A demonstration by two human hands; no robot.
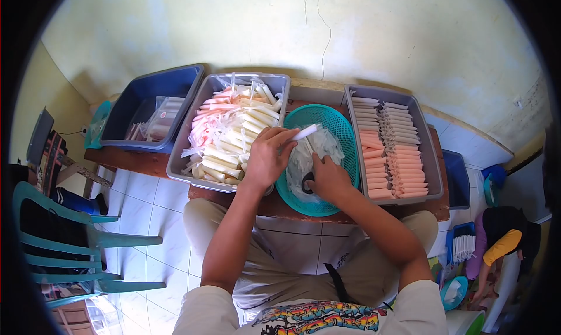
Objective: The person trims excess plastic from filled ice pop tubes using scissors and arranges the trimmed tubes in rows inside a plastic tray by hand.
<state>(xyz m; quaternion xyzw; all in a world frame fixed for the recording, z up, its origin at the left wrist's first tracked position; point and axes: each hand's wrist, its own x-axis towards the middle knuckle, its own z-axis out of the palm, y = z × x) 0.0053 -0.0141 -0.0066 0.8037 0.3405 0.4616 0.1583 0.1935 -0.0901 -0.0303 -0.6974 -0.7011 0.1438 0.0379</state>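
Note:
My left hand is closed on a white filled plastic tube, its far end pointing up and right above a turquoise mesh basket. In my right hand is a pair of scissors with a black handle; the blades are mostly hidden. Clear plastic scraps lie in the basket under both hands. Left of it, a grey tub holds a loose pile of pink and cream tubes with plastic tails. To the right, another grey tub holds trimmed pink and white tubes in neat rows.
A dark blue tub with plastic packs stands at far left on the wooden bench. A green plastic chair is at lower left. At right, another person bends near a blue tray of white tubes. A wall rises behind.

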